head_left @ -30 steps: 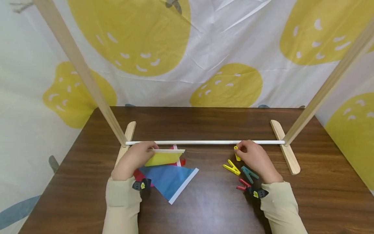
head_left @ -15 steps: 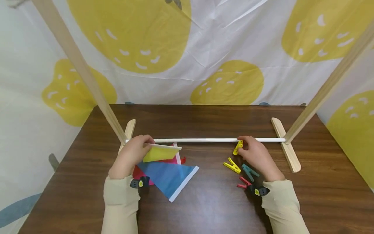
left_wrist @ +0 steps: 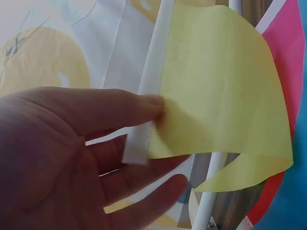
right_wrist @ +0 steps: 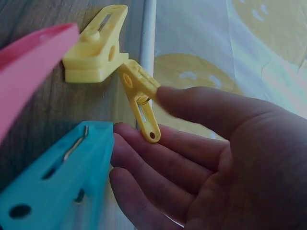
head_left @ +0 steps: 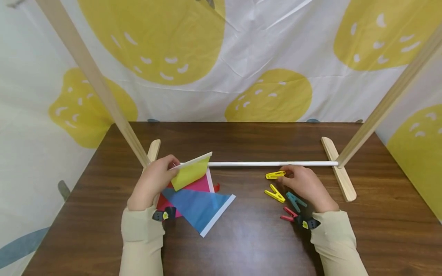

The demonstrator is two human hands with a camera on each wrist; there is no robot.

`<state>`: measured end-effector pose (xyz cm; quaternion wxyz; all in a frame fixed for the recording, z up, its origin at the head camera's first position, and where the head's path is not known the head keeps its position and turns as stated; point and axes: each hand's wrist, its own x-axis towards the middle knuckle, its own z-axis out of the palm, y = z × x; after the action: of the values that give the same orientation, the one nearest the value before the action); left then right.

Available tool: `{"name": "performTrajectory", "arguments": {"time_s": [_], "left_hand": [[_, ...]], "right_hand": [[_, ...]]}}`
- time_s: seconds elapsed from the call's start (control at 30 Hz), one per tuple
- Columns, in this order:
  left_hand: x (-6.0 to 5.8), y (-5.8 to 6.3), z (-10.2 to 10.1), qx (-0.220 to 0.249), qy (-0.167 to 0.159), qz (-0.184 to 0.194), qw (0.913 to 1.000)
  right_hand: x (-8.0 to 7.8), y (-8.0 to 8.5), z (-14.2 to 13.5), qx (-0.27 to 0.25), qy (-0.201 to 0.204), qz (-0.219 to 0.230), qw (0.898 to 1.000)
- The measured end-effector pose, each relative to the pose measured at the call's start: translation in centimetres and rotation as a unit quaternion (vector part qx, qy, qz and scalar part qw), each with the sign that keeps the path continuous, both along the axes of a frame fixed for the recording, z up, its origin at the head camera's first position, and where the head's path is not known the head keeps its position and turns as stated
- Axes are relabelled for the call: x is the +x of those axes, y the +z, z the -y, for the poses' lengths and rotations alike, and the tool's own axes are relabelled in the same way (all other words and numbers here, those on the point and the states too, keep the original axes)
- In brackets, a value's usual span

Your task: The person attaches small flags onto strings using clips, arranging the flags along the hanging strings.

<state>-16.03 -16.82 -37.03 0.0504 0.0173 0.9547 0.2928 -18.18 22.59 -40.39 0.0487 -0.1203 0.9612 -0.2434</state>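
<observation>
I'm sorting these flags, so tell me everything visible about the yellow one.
The yellow flag is a thin, finely ribbed, cloth-like sheet with a straight white band along its upper edge. The left hand's grip pinches it near the band's left end; from there the band slants up rightward in the head view. The loose part curls; whether it touches the white rod behind it is unclear.

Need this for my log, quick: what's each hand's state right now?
Left hand: pinching the yellow, white-edged, cloth-like flag by its edge.
Right hand: holding a slim yellow plastic clothespin.
</observation>
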Motion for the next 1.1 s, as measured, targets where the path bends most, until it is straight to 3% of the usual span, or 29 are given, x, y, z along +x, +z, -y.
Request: {"name": "performTrajectory", "arguments": {"time_s": [0.17,0.27,0.4,0.67,0.9,1.1], "left_hand": [[-0.3,0.2,0.0,0.022,0.011,-0.085,0.9961],[-0.4,0.4,-0.1,0.02,0.013,-0.156,0.9875],[-0.4,0.7,-0.5,0.028,0.027,-0.213,0.9763],[0.0,1.2,-0.6,0.031,0.051,-0.266,0.9622],[0.1,1.6,-0.2,0.057,0.089,-0.269,0.9573],[0.2,1.6,-0.1,0.06,0.086,-0.295,0.9499]], "right_hand": [[0.1,0.3,0.0,-0.018,-0.011,0.024,1.0],[0.2,0.3,0.0,-0.036,-0.02,0.051,0.998],[0.2,0.4,-0.1,-0.032,-0.021,0.049,0.998],[0.1,0.5,0.1,-0.009,-0.002,0.007,1.0],[0.1,0.6,0.5,-0.021,0.004,-0.004,1.0],[0.2,0.7,0.7,-0.024,0.015,-0.048,0.998]]}}
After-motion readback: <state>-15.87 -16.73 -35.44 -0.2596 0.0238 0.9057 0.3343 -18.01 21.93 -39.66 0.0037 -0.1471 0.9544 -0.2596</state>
